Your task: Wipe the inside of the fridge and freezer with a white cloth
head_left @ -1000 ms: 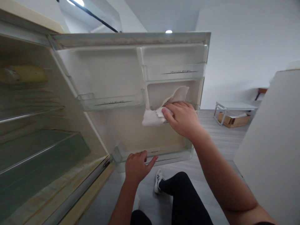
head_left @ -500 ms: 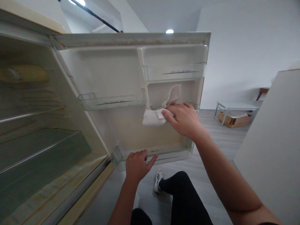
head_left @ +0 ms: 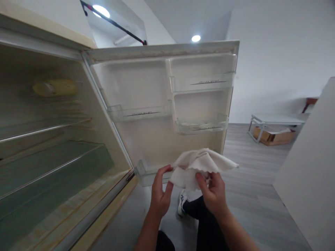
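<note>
White cloth (head_left: 205,161), gathered in the closed grip of the right hand (head_left: 215,195), before the lower part of the refrigerator door (head_left: 145,137); its right tip projects, in view, past the door's free edge. Left hand (head_left: 161,193): grip parted at the cloth's left edge, contact uncertain. Floor (head_left: 251,188) extends between door and white panel (head_left: 309,167)

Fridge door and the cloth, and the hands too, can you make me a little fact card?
Fridge door: open, with four clear bins
Cloth: white, rumpled, in front of the door's lower part
Right hand: gripping the cloth
Left hand: at the cloth's left edge; touching unclear
Yellow thing: inside the fridge, too blurry to name
Cardboard box: under the low table
</note>
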`<control>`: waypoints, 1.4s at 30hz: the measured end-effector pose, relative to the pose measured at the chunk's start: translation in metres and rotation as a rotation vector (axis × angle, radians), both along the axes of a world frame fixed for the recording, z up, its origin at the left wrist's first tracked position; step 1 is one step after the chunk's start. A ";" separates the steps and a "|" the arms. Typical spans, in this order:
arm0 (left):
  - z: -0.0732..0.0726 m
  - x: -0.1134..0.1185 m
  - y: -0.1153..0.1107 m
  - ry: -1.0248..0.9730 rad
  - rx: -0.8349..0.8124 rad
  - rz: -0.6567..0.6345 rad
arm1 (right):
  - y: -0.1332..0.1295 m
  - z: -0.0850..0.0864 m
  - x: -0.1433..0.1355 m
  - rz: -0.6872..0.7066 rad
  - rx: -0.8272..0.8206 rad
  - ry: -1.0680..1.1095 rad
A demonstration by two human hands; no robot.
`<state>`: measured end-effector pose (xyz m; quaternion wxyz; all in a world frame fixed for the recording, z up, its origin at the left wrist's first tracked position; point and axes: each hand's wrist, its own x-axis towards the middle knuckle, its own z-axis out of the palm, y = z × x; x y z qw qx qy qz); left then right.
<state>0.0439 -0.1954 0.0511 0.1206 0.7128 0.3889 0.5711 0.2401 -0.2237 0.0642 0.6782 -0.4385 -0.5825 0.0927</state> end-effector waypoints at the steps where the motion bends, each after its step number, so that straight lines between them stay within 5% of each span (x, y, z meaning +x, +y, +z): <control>1: -0.005 -0.002 -0.009 -0.036 -0.063 -0.102 | -0.004 -0.010 -0.004 0.047 -0.047 -0.045; 4: -0.017 -0.003 -0.027 -0.080 -0.256 -0.358 | -0.013 -0.026 -0.013 0.201 -0.127 -0.201; 7: -0.023 -0.002 -0.031 -0.153 -0.386 -0.460 | -0.014 -0.025 -0.014 0.309 -0.187 -0.270; 15: -0.017 -0.011 -0.028 -0.152 -0.319 -0.005 | 0.000 -0.034 -0.021 0.386 -0.259 -0.081; 23: -0.006 -0.019 -0.041 -0.247 -0.074 0.236 | -0.003 -0.050 -0.024 0.340 -0.202 0.130; 28: -0.002 -0.015 -0.046 -0.143 -0.280 0.116 | -0.013 -0.046 -0.011 0.084 0.111 -0.077; 30: -0.002 -0.011 -0.046 -0.115 -0.320 0.073 | -0.019 -0.043 -0.012 0.116 0.146 -0.201; 35: -0.003 -0.008 -0.048 -0.117 -0.386 0.021 | -0.023 -0.053 -0.032 0.545 -0.258 -0.446; 42: -0.010 -0.032 -0.053 -0.070 -0.643 -0.167 | -0.016 -0.071 -0.054 0.638 -0.428 -0.293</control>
